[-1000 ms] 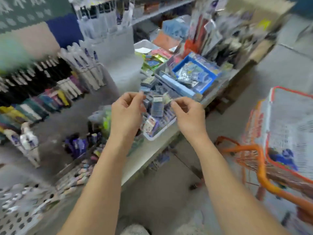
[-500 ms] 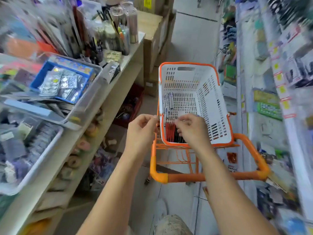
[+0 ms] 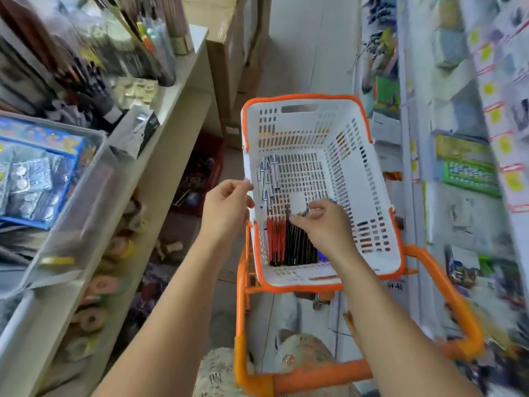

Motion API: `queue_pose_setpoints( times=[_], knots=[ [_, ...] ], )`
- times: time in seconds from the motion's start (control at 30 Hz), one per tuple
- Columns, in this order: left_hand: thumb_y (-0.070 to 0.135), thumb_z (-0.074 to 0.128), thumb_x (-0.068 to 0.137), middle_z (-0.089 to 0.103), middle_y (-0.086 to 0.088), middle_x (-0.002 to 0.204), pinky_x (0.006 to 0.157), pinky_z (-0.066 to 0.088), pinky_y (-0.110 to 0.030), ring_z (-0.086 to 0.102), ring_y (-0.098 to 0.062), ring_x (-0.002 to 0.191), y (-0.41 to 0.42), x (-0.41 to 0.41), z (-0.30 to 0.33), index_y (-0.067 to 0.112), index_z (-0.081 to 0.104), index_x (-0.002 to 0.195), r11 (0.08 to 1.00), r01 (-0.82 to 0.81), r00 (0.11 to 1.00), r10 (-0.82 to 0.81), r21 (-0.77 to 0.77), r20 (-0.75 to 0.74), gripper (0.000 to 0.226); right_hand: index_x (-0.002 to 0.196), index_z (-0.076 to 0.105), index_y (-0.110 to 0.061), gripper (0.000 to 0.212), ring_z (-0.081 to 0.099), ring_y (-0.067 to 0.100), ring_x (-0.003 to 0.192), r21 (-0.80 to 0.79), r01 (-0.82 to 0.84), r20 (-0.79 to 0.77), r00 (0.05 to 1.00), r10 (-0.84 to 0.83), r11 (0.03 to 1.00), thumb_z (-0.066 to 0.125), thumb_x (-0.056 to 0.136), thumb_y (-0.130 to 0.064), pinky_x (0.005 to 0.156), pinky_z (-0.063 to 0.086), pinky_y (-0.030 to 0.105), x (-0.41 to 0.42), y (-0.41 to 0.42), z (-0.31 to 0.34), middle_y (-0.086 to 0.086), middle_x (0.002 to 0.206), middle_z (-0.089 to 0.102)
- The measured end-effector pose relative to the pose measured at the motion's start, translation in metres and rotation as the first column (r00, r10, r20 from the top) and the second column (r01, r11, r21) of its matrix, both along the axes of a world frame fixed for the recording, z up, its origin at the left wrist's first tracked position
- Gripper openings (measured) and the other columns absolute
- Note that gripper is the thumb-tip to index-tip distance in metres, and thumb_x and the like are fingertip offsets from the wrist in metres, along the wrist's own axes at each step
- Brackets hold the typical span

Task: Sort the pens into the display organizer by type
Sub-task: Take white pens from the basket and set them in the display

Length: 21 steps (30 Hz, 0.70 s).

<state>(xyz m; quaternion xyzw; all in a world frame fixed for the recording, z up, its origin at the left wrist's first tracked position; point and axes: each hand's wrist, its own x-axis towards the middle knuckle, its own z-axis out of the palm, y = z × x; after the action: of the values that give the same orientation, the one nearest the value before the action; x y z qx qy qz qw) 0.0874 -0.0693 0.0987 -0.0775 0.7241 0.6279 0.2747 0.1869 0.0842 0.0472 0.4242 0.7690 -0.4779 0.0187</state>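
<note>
Here, basket (image 3: 369, 196): white slotted plastic with an orange rim, seated on an orange cart frame (image 3: 446, 285) in a narrow shop aisle.
Red pens (image 3: 275, 242): bundled side by side at the near left of the basket floor, lengthwise.
Black pens (image 3: 300, 245): packed just beside the red ones, on their right, touching them.
White pens (image 3: 269, 173): a loose few with blue print, leaning along the left wall of the basket, beyond the red bundle.
Blue item (image 3: 322, 256): barely peeking out at the right of the black pens, mostly hidden by the forearm; kind not clear.
Left hand (image 3: 227, 207): raised at the basket's left rim, fingers loosely curled, thumb and fingertips close together; nothing visibly held, contact with the rim not certain.
Right hand (image 3: 323, 224): lowered inside the basket over the far ends of the black pens, fingers bent and drawn toward the thumb; whether a pen is actually pinched cannot be told.
Shelf (image 3: 160, 144): on the left, pale and long, carrying a clear bin (image 3: 71, 219) with a blue tray (image 3: 37, 179) of blister packs, plus upright tubes and pens, blurred.
Right side: racks of hanging packets, smeared by motion.
</note>
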Motion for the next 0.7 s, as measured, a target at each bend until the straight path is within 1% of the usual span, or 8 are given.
queue_pose_setpoints(
  times=[0.1,0.13,0.2,0.27,0.37,0.5,0.63,0.7],
  knots=[
    [0.030,0.054,0.103,0.052,0.010,0.053,0.042,0.031,-0.019,0.039,-0.008,0.045,0.018,-0.021,-0.020,0.014,0.067,0.087,0.995,-0.099,0.994,0.099,-0.003,0.044,0.026,0.094,0.071,0.003,0.040,0.069,0.027,0.090,-0.004,-0.029,0.037,0.999,0.029,1.000,0.084,0.082,-0.033,0.073,0.050,0.028,-0.038,0.026,-0.036,0.014,0.091,0.072],
    [0.033,0.052,0.104,0.052,0.009,0.054,0.042,0.030,-0.019,0.039,-0.008,0.046,0.024,-0.027,-0.025,0.014,0.067,0.087,0.990,-0.139,0.988,0.139,-0.005,0.064,0.029,0.080,0.069,0.004,0.037,0.070,0.028,0.085,-0.025,-0.055,0.067,0.996,0.056,0.998,0.083,0.082,-0.030,0.071,0.049,0.027,-0.051,0.032,-0.052,0.015,0.081,0.071],
    [0.034,0.050,0.104,0.051,0.007,0.055,0.040,0.029,-0.019,0.038,-0.008,0.045,0.038,-0.039,-0.038,0.016,0.065,0.083,0.975,-0.224,0.971,0.224,-0.012,0.082,0.032,0.058,0.054,-0.007,0.042,0.068,0.027,0.068,-0.083,-0.149,0.162,0.974,0.160,0.985,0.083,0.082,-0.024,0.075,0.051,0.027,-0.082,0.041,-0.091,0.010,0.059,0.056],
    [0.034,0.049,0.105,0.052,0.007,0.053,0.039,0.028,-0.017,0.037,-0.008,0.043,0.054,-0.049,-0.051,0.016,0.064,0.081,0.958,-0.285,0.956,0.286,-0.015,0.065,0.034,0.057,0.044,-0.013,0.047,0.056,0.021,0.052,-0.112,-0.250,0.229,0.935,0.269,0.962,0.083,0.081,-0.023,0.065,0.047,0.025,-0.111,0.044,-0.130,0.005,0.056,0.047],
    [0.033,0.046,0.107,0.051,0.008,0.051,0.040,0.030,-0.018,0.038,-0.007,0.042,0.074,-0.059,-0.067,0.014,0.064,0.081,0.946,-0.324,0.945,0.324,-0.017,0.041,0.036,0.061,0.044,-0.011,0.045,0.050,0.016,0.053,-0.117,-0.351,0.293,0.882,0.369,0.929,0.084,0.081,-0.020,0.046,0.035,0.022,-0.135,0.046,-0.177,0.003,0.061,0.049],
    [0.035,0.047,0.106,0.051,0.004,0.056,0.042,0.031,-0.020,0.038,-0.010,0.044,0.085,-0.071,-0.079,0.013,0.065,0.083,0.935,-0.356,0.934,0.355,0.004,0.029,0.037,0.065,0.043,-0.014,0.040,0.054,0.019,0.061,-0.088,-0.365,0.300,0.877,0.374,0.927,0.077,0.085,-0.009,0.049,0.037,0.024,-0.145,0.046,-0.213,0.001,0.064,0.049],
    [0.037,0.049,0.106,0.051,0.002,0.058,0.043,0.033,-0.021,0.040,-0.011,0.045,0.089,-0.075,-0.082,0.014,0.065,0.083,0.930,-0.368,0.930,0.367,0.007,0.028,0.036,0.059,0.046,-0.013,0.042,0.047,0.010,0.050,-0.133,-0.331,0.269,0.895,0.355,0.934,0.077,0.086,-0.012,0.044,0.030,0.022,-0.143,0.044,-0.233,0.001,0.057,0.048],
    [0.038,0.049,0.105,0.052,0.001,0.060,0.044,0.035,-0.022,0.041,-0.011,0.046,0.091,-0.077,-0.083,0.014,0.066,0.084,0.929,-0.370,0.929,0.369,0.011,0.028,0.036,0.053,0.047,-0.011,0.043,0.043,0.007,0.040,-0.109,-0.319,0.188,0.923,0.335,0.941,0.075,0.085,-0.009,0.040,0.030,0.019,-0.147,0.047,-0.233,0.000,0.048,0.044]
  ],
)
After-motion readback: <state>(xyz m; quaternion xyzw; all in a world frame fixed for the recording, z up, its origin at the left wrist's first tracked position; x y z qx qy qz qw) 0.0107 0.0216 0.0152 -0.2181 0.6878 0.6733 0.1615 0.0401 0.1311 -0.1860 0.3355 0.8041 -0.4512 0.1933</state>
